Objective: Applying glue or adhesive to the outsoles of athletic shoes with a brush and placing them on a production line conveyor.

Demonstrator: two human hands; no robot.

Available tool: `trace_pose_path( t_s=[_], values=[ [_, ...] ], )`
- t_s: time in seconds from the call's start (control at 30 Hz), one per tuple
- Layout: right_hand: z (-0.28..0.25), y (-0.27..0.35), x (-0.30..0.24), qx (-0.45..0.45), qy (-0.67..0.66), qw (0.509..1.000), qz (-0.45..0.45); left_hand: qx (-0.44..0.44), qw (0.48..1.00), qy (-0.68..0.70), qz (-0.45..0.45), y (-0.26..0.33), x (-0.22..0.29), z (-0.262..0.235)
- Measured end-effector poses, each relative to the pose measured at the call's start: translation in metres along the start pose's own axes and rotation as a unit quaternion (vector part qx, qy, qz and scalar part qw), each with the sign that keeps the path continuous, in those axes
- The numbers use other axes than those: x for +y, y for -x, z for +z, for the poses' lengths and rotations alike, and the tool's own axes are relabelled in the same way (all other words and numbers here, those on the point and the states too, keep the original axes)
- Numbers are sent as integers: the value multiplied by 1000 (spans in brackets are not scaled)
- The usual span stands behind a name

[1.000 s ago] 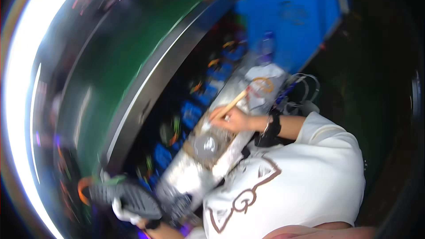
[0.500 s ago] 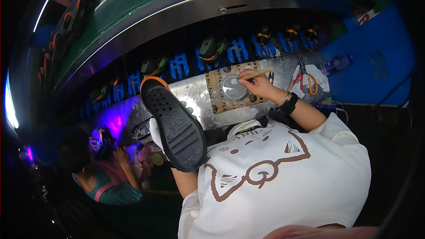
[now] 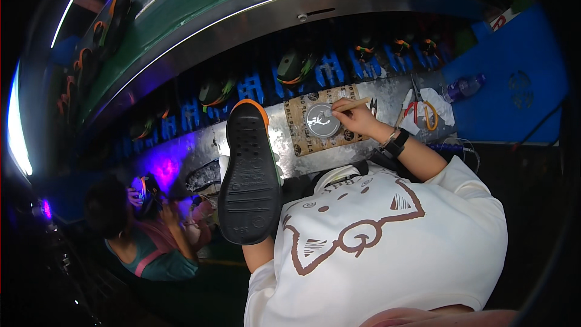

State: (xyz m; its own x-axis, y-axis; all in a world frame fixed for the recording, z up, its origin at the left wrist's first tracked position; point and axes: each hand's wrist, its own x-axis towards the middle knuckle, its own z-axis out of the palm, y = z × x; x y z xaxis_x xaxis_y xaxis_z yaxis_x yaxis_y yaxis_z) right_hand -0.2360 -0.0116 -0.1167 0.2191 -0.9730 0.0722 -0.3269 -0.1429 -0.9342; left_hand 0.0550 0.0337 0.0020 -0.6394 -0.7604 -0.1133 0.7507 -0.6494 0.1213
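My right hand (image 3: 357, 119) is closed around a thin wooden-handled brush (image 3: 350, 106), its tip dipped in the round grey glue tin (image 3: 322, 121), which sits on a printed cardboard sheet (image 3: 302, 139) on the metal bench (image 3: 387, 94). My left hand is hidden behind the black shoe (image 3: 248, 175) it holds up sole-first, so I cannot tell how its fingers lie. Beyond the bench, more shoes (image 3: 293, 65) ride blue racks. Scissors (image 3: 428, 114) lie on a white cloth to my right.

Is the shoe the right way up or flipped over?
Flipped over. The shoe shows its dark treaded sole to the camera, orange rim at the toe. The left hand beneath it is mostly hidden.
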Motion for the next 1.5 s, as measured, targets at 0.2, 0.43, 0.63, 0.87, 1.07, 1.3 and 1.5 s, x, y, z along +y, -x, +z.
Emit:
trace_pose_path(
  t_s=[0.2, 0.43, 0.63, 0.87, 1.07, 1.3, 1.5],
  values=[
    [-5, -2, -1, -6, -31, 998, 52, 35, 999, 23, -5, -5, -6, -2],
    [-7, -7, -2, 18, -32, 999, -10, 50, 998, 19, -10, -4, -11, 1],
    [-21, -19, -38, 54, -129, 990, -25, 197, 978, 45, 59, -10, -26, 14],
    [-36, -30, -94, 5, -172, 982, -80, 198, 979, 38, -41, -23, -23, 16],
    [-35, -35, -103, -50, -84, 992, -76, 261, 956, -137, 4, -24, -30, 10],
    [-34, -43, -117, -55, -102, 984, -138, 210, 976, -50, -14, -22, -42, 18],
    [-31, -41, -122, -34, -106, 981, -161, 202, 979, -32, -16, -20, -36, 29]
  ],
)
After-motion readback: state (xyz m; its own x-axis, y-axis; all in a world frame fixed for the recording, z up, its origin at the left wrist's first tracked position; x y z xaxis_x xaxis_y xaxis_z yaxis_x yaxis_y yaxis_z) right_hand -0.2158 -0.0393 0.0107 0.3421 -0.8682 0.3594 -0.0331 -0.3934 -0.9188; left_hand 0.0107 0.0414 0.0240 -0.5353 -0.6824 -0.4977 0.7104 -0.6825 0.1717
